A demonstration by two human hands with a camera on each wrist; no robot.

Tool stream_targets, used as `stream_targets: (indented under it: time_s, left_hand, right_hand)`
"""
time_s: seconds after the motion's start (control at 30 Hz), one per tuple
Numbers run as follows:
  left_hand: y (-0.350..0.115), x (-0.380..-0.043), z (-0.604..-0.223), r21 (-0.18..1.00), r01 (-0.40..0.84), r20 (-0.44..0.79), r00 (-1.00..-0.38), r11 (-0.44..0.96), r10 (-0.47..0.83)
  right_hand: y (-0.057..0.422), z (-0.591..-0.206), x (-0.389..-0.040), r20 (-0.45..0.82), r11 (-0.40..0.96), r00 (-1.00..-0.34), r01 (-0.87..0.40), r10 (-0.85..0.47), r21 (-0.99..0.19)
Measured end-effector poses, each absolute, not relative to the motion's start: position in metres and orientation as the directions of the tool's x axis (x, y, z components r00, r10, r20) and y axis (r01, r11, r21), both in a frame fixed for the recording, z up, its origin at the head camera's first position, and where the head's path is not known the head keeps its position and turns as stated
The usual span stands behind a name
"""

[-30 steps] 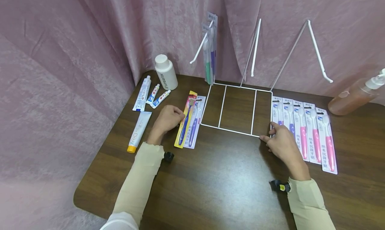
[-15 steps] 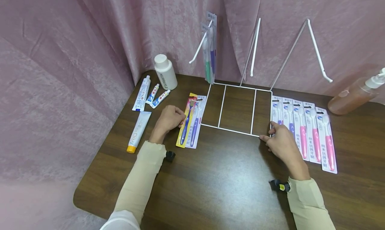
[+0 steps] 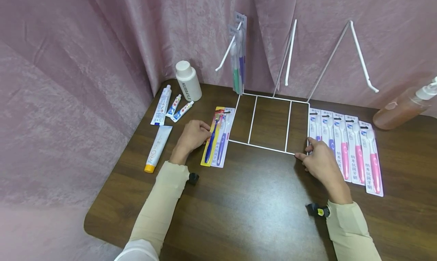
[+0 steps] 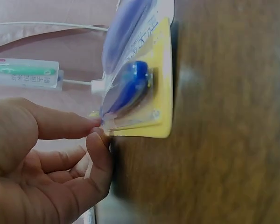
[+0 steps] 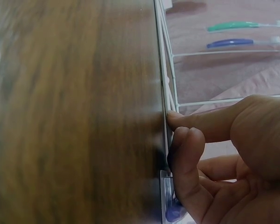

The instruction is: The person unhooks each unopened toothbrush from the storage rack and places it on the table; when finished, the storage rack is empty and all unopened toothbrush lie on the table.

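Observation:
My left hand (image 3: 192,136) pinches the left edge of a toothbrush in a yellow pack (image 3: 212,139), which lies on the table. In the left wrist view, thumb and forefinger meet at the edge of its clear cover (image 4: 130,123). Right beside it, a purple toothbrush pack (image 3: 222,145) lies alongside the white wire rack (image 3: 261,147). My right hand (image 3: 320,160) holds the rack's front right corner between thumb and fingers. Toothbrush packs, one green and one purple (image 3: 240,60), hang from the rack's left hook. Several purple and pink toothbrush packs (image 3: 358,158) lie right of the rack.
Toothpaste tubes, large (image 3: 159,149) and small (image 3: 182,112), lie at the left near a white bottle (image 3: 189,84). A pump bottle with amber liquid (image 3: 401,109) stands at the right. Two more rack hooks (image 3: 291,54) jut forward before a pink curtain (image 3: 205,25).
My left hand has slid the yellow and purple packs slightly right, toward the rack. The yellow pack now sits more level with the purple one. My right hand has stayed at the rack corner.

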State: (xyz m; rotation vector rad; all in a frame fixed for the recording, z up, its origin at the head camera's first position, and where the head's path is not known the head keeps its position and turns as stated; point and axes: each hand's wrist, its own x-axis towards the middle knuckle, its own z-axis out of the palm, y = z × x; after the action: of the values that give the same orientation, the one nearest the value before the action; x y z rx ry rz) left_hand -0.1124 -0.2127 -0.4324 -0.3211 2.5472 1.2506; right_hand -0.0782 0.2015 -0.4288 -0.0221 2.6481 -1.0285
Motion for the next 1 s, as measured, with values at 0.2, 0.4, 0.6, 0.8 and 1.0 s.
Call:
stream_targets:
  time_s: [0.2, 0.4, 0.6, 0.8, 1.0]
  left_hand:
    - [-0.221, -0.125, -0.457, 0.73, -0.316, -0.351, -0.934, 0.605, -0.064]
    - [-0.218, -0.117, -0.444, 0.737, -0.297, -0.336, -0.941, 0.607, -0.052]
    - [-0.201, -0.114, -0.409, 0.795, -0.182, -0.172, -0.982, 0.578, -0.073]
    - [-0.184, -0.144, -0.38, 0.873, 0.067, 0.103, -0.993, 0.484, -0.05]
    - [-0.172, -0.187, -0.355, 0.901, 0.206, 0.244, -0.968, 0.383, -0.052]
  right_hand:
    - [0.202, -0.428, -0.078, -0.265, 0.741, -0.956, 0.088, -0.125, -0.665]
    - [0.203, -0.43, -0.079, -0.268, 0.741, -0.955, 0.09, -0.124, -0.666]
    - [0.205, -0.434, -0.081, -0.268, 0.742, -0.956, 0.095, -0.118, -0.664]
    - [0.203, -0.433, -0.08, -0.253, 0.739, -0.962, 0.096, -0.104, -0.667]
    - [0.203, -0.434, -0.08, -0.255, 0.735, -0.961, 0.092, -0.112, -0.671]
